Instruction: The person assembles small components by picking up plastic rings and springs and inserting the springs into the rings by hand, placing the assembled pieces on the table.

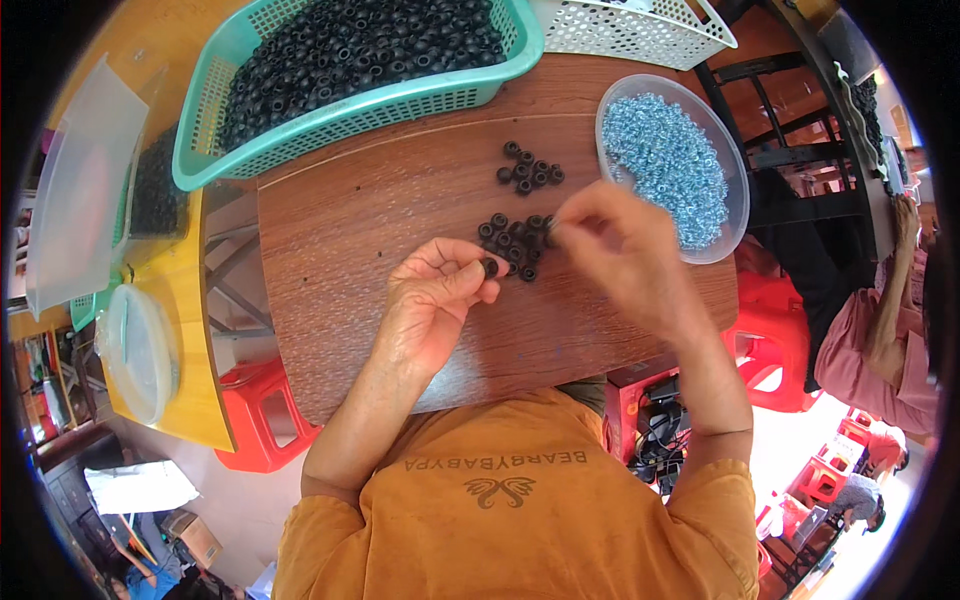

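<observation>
In the middle of the table, my left hand (437,290) pinches a small round black piece with a hollow centre (490,267) between thumb and fingertips. Just right of it lies a cluster of the same hollow black pieces (514,240). My right hand (622,245), blurred by motion, hovers over the cluster's right side with thumb and fingers drawn together; whatever they hold is too small to make out. Farther back sits a second little group of black pieces (527,171). A round clear tub (741,190) full of tiny pale blue, shiny beads (665,160) stands beyond my right hand.
A turquoise basket (350,118) heaped with black pieces occupies the far left of the wooden table (330,260), beside a white basket (630,40). On a yellow table at left are clear plastic containers (140,350). Red stools (262,415) flank me; another person (880,350) sits at right.
</observation>
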